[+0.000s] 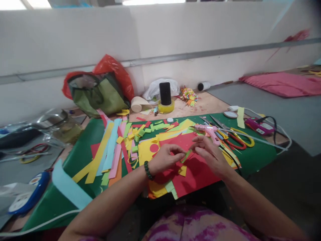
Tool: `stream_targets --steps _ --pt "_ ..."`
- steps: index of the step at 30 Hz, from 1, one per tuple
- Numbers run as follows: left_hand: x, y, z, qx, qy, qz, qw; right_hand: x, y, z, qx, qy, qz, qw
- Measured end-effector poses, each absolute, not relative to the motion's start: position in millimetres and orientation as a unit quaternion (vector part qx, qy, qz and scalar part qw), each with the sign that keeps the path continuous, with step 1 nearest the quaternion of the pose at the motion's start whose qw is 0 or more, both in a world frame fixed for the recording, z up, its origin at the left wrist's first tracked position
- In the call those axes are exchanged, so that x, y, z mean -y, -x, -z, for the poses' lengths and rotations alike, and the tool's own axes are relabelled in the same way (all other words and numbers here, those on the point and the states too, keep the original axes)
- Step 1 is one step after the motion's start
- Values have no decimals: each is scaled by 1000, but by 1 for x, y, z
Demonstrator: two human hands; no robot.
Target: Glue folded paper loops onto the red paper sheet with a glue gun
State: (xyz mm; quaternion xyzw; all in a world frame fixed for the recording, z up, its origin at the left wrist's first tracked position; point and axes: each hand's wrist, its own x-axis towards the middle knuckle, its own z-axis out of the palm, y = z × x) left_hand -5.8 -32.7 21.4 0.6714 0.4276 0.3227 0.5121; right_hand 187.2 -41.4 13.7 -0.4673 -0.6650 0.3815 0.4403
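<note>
Pinching a short, narrow light-green paper strip (186, 156) between the thumb and forefinger of the left hand (167, 157), just above a large flat red paper sheet (199, 185). Bringing the fingers of the right hand (210, 157) narrowly together at the upper end of the strip; impossible to tell whether also gripping it. Wearing a dark green beaded bracelet (148, 170) on the left wrist. Just below the strip, lying on the red sheet: a small yellow paper square (183, 171). Beyond the right hand, lying close together: a pale pink glue gun (204, 128) and metal scissors with yellow handles (248, 137). Left of the left hand, strewn over a dark green cover (263, 152) on the tabletop (213, 109): long pastel paper strips (114, 147). Farther back, upright at a yellow tape roll (167, 107): a black phone (165, 93).
</note>
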Motion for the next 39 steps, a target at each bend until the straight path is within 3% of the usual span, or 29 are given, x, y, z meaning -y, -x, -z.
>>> stream_targets --steps 5,10,17,23,28,34,39 --pt "20 19 -34 -411 -663 -372 503 50 -198 -5 662 468 -306 499" --pt "-15 70 -47 -513 -637 -433 379 62 -194 4 719 493 -211 442" --pt "-40 101 -30 -677 -698 -154 175 64 -196 11 794 463 -119 375" --pt "-38 96 -31 -715 -684 -129 67 66 -202 22 827 447 -57 338" --pt "-20 80 -63 -692 -715 -93 -6 73 -206 23 837 442 -27 321" --pt "34 45 -102 -570 -814 109 30 73 -205 33 853 438 -45 282" --pt "77 33 -75 -494 -846 183 84 72 -203 44 863 432 -4 262"
